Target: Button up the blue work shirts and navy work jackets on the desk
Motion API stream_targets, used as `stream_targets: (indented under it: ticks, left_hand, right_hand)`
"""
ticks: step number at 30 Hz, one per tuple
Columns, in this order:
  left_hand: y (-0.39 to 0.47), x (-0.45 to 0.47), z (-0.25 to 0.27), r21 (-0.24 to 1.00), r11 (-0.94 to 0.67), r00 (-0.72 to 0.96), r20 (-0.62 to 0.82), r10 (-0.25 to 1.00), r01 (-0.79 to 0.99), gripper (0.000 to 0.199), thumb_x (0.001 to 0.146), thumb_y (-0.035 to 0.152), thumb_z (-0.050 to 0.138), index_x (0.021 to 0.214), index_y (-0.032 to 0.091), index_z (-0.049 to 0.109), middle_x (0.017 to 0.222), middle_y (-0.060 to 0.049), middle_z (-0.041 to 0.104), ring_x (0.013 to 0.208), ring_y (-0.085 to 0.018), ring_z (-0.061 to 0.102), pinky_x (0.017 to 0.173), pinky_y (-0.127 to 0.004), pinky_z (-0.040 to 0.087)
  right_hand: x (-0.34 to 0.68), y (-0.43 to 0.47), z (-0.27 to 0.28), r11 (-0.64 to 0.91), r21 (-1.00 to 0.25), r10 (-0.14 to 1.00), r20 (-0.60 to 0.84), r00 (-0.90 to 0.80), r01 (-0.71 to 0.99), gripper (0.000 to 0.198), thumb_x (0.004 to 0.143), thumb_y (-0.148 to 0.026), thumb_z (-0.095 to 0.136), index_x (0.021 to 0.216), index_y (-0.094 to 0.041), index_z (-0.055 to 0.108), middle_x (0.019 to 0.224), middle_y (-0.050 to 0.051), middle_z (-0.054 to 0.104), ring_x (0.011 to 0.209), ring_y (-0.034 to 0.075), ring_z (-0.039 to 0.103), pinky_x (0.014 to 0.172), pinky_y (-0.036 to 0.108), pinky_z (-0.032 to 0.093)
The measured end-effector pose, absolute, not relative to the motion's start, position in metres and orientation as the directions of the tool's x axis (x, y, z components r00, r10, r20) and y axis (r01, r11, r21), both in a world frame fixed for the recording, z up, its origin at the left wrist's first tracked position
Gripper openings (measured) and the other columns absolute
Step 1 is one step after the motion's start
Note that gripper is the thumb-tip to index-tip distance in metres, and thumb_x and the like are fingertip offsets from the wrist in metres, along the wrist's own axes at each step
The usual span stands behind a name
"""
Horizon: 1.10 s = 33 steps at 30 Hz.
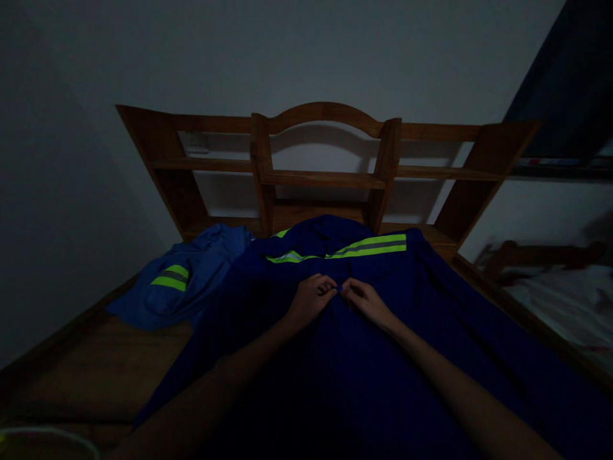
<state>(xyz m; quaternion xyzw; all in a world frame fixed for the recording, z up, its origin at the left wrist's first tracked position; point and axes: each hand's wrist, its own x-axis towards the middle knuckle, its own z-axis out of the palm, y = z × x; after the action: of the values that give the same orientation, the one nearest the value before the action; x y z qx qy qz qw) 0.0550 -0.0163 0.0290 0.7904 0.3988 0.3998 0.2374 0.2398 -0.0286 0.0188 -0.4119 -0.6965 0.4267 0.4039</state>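
A dark blue work jacket [306,358] with yellow-green and grey reflective stripes lies spread out in front of me. Over its front, just below the stripe, my left hand [313,297] pinches the cloth with thumb and index finger. Close beside it, my right hand [361,298] is pinched on the same front from the other side. The fingertips nearly meet. Any button between them is too small and dark to make out. To the left lies a lighter blue garment [191,268] with a similar stripe patch, partly against the jacket.
A wooden shelf unit [325,179] stands behind the jacket against the wall. Bare wooden boards [110,364] show at the left. At the right edge is pale, crumpled cloth [569,306] beside a wooden rail, with a dark curtain-like panel [569,83] above. The room is dim.
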Motion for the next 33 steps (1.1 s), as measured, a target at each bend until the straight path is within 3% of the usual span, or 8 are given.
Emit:
stream_targets:
  ticks: [13,19,23,33]
  left_hand:
    - [-0.018,0.057,0.029,0.675,-0.578,0.354,0.457,0.816,0.459,0.012,0.078,0.021,0.055,0.087,0.022,0.063,0.081,0.001,0.059,0.072,-0.01,0.057,0.066,-0.021,0.047]
    - [-0.015,0.057,0.023,0.762,-0.5,0.314,0.397,0.863,0.411,0.019,0.078,0.021,0.055,0.094,0.023,0.063,0.085,0.0,0.063,0.078,-0.012,0.061,0.07,-0.021,0.048]
    - [-0.011,0.058,0.02,0.825,-0.435,0.327,0.325,0.887,0.361,0.022,0.077,0.019,0.055,0.097,0.021,0.063,0.078,0.0,0.064,0.07,-0.011,0.062,0.066,-0.021,0.048]
    - [-0.01,0.058,0.019,0.85,-0.425,0.337,0.32,0.885,0.311,0.024,0.077,0.018,0.051,0.097,0.02,0.063,0.079,0.0,0.064,0.065,-0.01,0.06,0.061,-0.02,0.047]
  right_hand:
    - [0.24,-0.03,0.02,0.323,-0.903,0.919,0.227,-0.324,0.284,0.019,0.085,-0.036,0.047,0.084,-0.018,0.054,0.063,-0.004,0.049,0.054,0.009,0.044,0.05,0.02,0.034]
    - [0.239,-0.03,0.019,0.328,-0.896,0.918,0.226,-0.326,0.301,0.021,0.085,-0.037,0.046,0.084,-0.018,0.055,0.064,-0.003,0.049,0.053,0.009,0.042,0.05,0.02,0.033]
    - [0.239,-0.029,0.018,0.355,-0.872,0.914,0.248,-0.321,0.338,0.019,0.085,-0.036,0.046,0.084,-0.019,0.056,0.065,-0.003,0.049,0.056,0.01,0.043,0.052,0.02,0.032]
    - [0.24,-0.031,0.024,0.406,-0.825,0.902,0.29,-0.321,0.393,0.015,0.084,-0.03,0.048,0.083,-0.018,0.057,0.069,-0.002,0.053,0.062,0.01,0.046,0.056,0.02,0.032]
